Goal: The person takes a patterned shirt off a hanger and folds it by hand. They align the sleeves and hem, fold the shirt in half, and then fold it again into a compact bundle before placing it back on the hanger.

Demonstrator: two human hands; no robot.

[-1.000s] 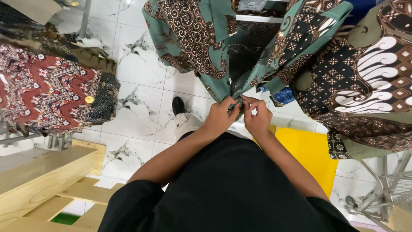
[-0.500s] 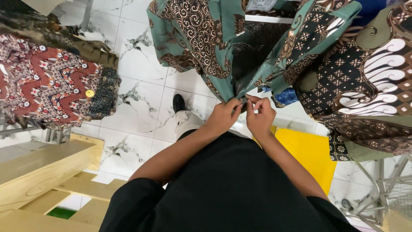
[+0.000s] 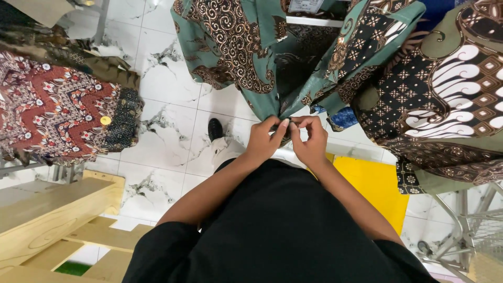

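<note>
A green shirt (image 3: 246,57) with brown swirl patterns hangs in front of me. Both my hands meet at its lower front edge. My left hand (image 3: 265,140) pinches the hem of the left panel between thumb and fingers. My right hand (image 3: 309,139) pinches the right panel's edge just beside it, fingertips nearly touching the left hand's. Whether a button sits between the fingers is hidden. I wear a black top, and my black shoe (image 3: 215,129) shows on the floor below.
More patterned shirts hang around: a red zigzag one (image 3: 57,112) at left, an olive, black and white one (image 3: 450,99) at right. The floor is white marble tile (image 3: 162,147) with a yellow patch (image 3: 380,183). A wooden bench (image 3: 57,207) stands lower left, a metal rack (image 3: 466,220) lower right.
The view has shifted, so the shirts sit lower and closer in the picture. My hands have stayed together at the green shirt's hem, fingers working closer to each other.
</note>
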